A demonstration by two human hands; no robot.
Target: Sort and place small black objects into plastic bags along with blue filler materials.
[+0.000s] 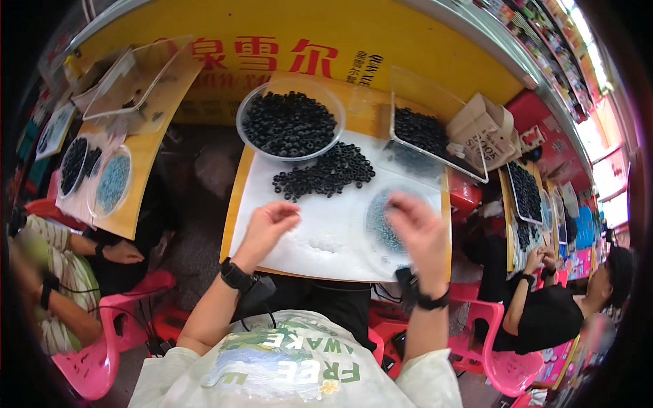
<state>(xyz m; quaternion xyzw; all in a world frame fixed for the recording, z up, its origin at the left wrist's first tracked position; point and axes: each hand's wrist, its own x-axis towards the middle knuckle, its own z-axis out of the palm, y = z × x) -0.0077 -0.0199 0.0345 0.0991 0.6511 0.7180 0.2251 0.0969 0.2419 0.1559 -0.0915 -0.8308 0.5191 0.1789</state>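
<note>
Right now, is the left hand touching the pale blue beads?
Apart: the head view shows bare white work surface between the left hand and the pale blue beads.

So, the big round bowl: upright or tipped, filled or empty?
Upright and filled: the bowl sits with its open top facing up, black beads heaped inside. Exact depth cannot be told.

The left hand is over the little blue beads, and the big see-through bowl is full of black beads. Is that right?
Not quite: the right hand is over the little blue beads, as the head view shows. The left hand is over the white sheet. The big see-through bowl is indeed full of black beads.
</note>
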